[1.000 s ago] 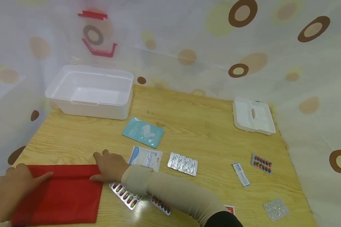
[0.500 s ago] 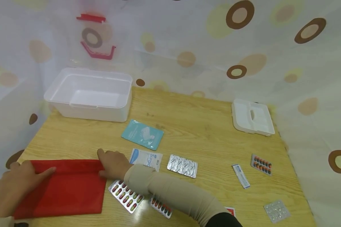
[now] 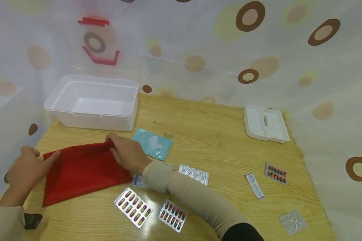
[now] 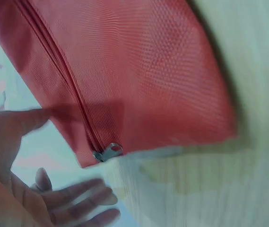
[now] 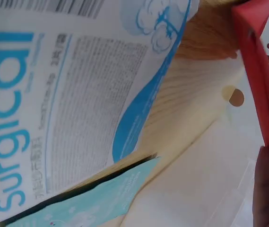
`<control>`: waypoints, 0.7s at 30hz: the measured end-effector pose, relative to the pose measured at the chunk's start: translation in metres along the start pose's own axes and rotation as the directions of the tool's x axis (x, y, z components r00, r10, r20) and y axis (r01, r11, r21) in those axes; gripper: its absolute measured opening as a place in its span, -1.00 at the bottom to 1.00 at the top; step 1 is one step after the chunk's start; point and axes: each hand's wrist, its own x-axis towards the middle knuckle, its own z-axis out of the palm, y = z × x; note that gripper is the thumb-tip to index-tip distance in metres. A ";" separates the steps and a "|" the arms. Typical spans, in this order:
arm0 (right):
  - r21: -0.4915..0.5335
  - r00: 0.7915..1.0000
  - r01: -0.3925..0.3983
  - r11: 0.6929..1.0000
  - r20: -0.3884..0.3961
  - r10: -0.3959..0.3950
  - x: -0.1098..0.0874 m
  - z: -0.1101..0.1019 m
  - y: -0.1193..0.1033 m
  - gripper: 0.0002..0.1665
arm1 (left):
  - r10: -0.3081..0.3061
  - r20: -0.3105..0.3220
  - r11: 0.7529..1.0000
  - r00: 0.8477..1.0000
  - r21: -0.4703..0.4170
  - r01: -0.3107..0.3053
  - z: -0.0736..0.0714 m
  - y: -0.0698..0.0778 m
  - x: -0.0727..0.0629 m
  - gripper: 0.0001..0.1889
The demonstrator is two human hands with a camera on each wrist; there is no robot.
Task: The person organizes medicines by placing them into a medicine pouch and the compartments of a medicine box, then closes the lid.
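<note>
A red zippered pouch [image 3: 84,169] is tilted up off the table at the left in the head view. My right hand [image 3: 129,152] pinches its upper right corner. At the other end, my left hand [image 3: 28,169] has its thumb against the upper left edge. The left wrist view shows that hand's fingers [image 4: 77,203] spread apart from the fabric, near the metal zipper pull [image 4: 111,151]. A white surgical dressing packet [image 5: 68,94] lies close below my right wrist, partly covered in the head view. A teal packet [image 3: 155,145] lies just beyond the right hand.
A white box [image 3: 102,120] stands at the back left, and a divided white tray [image 3: 257,124] at the back right. Several blister packs, including one of red-yellow capsules [image 3: 133,207], lie about the table. A slim packet [image 3: 254,186] lies to the right.
The red pouch has risen from the table and moved away from me, tilting. Both hands have moved with it. Two capsule blister packs are now fully uncovered, while the surgical packet is mostly hidden.
</note>
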 end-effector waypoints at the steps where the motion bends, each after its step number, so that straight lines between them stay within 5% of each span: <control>1: 0.010 1.000 -0.002 1.000 -0.029 0.002 0.000 -0.002 0.001 -0.71 | 0.009 0.008 0.999 1.000 -0.042 -0.009 -0.001 0.000 0.002 -0.13; 4: 0.060 0.992 -0.021 0.998 -0.122 0.028 0.001 -0.007 0.006 -0.76 | 0.070 -0.001 0.979 0.998 -0.190 -0.069 -0.001 0.000 0.007 -0.27; 6: 0.123 0.982 -0.028 0.992 -0.179 0.050 0.002 -0.010 0.011 -0.78 | 0.106 -0.036 0.938 0.994 -0.328 -0.112 0.000 0.002 0.008 -0.43; 8: 0.214 0.971 -0.031 0.976 -0.226 0.081 0.003 -0.013 0.017 -0.79 | 0.126 -0.100 0.870 0.987 -0.466 -0.159 0.000 0.005 0.009 -0.61; 11: 0.401 0.957 -0.021 0.916 -0.256 0.134 0.004 -0.017 0.024 -0.84 | 0.139 -0.230 0.728 0.963 -0.635 -0.256 0.000 0.015 0.010 -0.85; 13: 0.519 0.949 -0.019 0.855 -0.260 0.179 0.005 -0.018 0.029 -0.87 | 0.147 -0.321 0.659 0.936 -0.674 -0.335 0.001 0.022 0.011 -0.87; 15: 0.612 0.942 -0.029 0.790 -0.248 0.227 0.005 -0.017 0.032 -0.90 | 0.159 -0.401 0.622 0.902 -0.669 -0.407 0.002 0.029 0.011 -0.83; 21: 0.752 0.923 -0.083 0.654 -0.189 0.334 0.002 -0.014 0.034 -0.83 | 0.219 -0.601 0.615 0.768 -0.526 -0.587 0.010 0.043 0.005 -0.85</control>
